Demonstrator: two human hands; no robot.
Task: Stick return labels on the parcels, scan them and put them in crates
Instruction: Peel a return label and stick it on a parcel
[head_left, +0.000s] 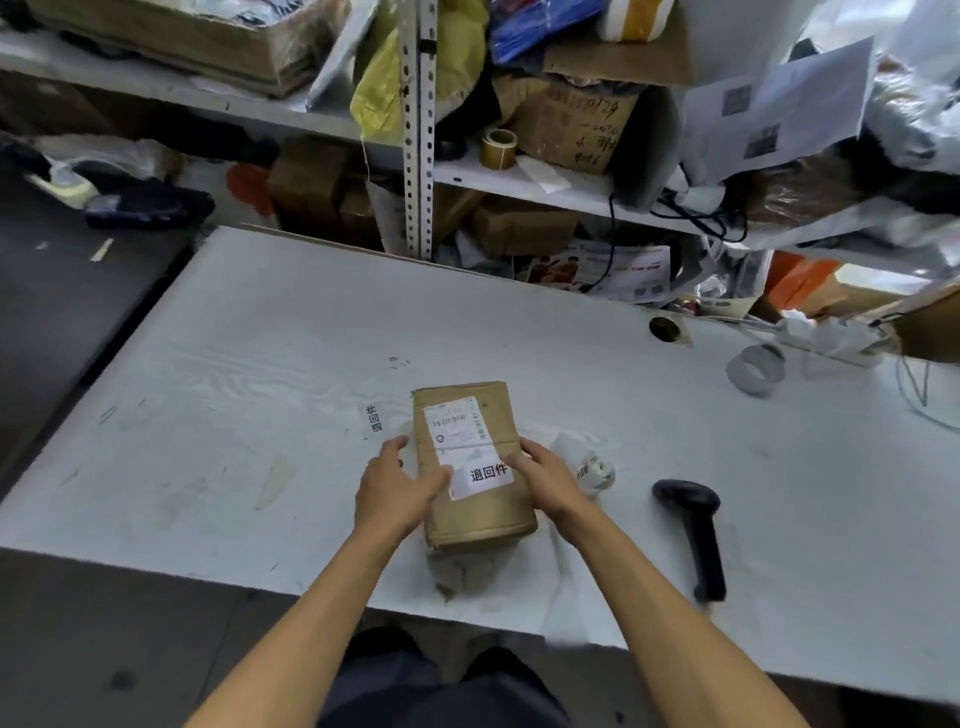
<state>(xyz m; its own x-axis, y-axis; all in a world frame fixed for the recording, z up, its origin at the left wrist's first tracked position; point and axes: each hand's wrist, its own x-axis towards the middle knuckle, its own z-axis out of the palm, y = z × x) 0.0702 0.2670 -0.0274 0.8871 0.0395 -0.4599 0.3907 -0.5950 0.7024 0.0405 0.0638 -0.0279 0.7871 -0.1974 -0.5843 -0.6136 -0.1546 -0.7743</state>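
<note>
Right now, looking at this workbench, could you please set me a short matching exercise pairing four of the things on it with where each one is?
Things:
1. cardboard parcel
2. barcode scanner
3. grey tape roll
4. loose return label

Places:
A. far right of the table
B. between both hands
C. flat on the table, left of the parcel
D. lying right of the right hand

Pairs: 1-B, 2-D, 3-A, 4-C

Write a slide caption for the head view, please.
Both hands, left hand and right hand, press a return label onto a brown parcel.
</note>
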